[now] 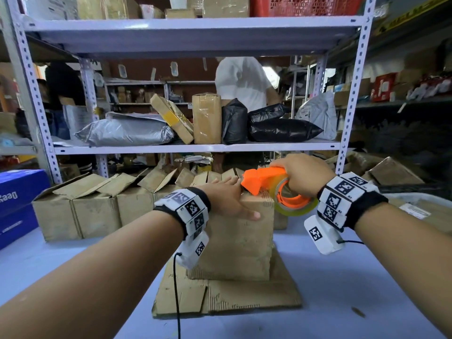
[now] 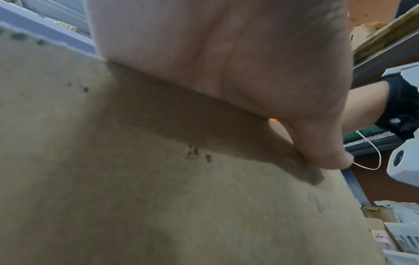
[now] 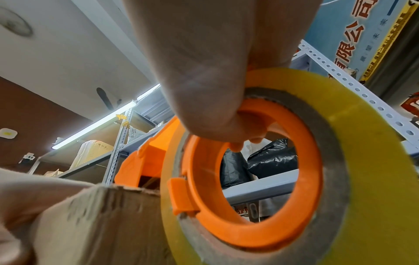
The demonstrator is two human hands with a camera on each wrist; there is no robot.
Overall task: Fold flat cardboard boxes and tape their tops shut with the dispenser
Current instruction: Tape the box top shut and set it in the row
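Observation:
A folded-up cardboard box (image 1: 239, 243) stands on a stack of flat cardboard (image 1: 227, 299) in the middle of the table. My left hand (image 1: 227, 199) lies flat on the box's top with straight fingers, thumb (image 2: 326, 148) over the near face (image 2: 158, 179). My right hand (image 1: 303, 173) grips the orange tape dispenser (image 1: 261, 179) with its yellowish tape roll (image 3: 353, 161), fingers hooked through the orange core (image 3: 256, 179). The dispenser's head sits at the box's top far right edge (image 3: 127, 190), close to my left fingertips.
A row of open cardboard boxes (image 1: 97, 206) lines the back of the light table (image 1: 367, 289). A blue carton (image 1: 17, 201) sits at the left. The metal shelf (image 1: 195, 146) behind holds parcels and bags. Two people stand beyond it. More cardboard lies at the right (image 1: 396, 174).

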